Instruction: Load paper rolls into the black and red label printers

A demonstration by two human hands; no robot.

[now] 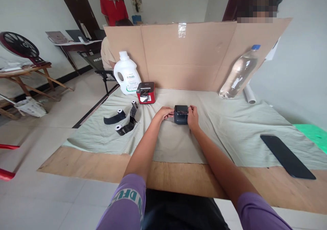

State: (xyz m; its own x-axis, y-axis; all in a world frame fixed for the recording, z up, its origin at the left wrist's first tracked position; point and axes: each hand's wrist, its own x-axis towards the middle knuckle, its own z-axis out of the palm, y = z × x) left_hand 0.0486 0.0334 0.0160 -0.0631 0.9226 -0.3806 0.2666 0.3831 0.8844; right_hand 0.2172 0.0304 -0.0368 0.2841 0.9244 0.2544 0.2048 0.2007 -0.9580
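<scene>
A small dark box-shaped device (181,115) sits on the pale cloth (230,128) in the middle of the table. My left hand (165,113) grips its left side with curled fingers. My right hand (192,117) holds its right side. To the left stands a similar red and black device (146,92). Black ribbon rolls on white cores (122,121) lie unrolled further left, apart from both hands.
A white detergent jug (127,73) stands at the back left and a clear water bottle (238,73) leans on the cardboard screen (189,53). A black phone (287,156) lies at the right. Two people are behind the screen. A chair and wooden tables stand left.
</scene>
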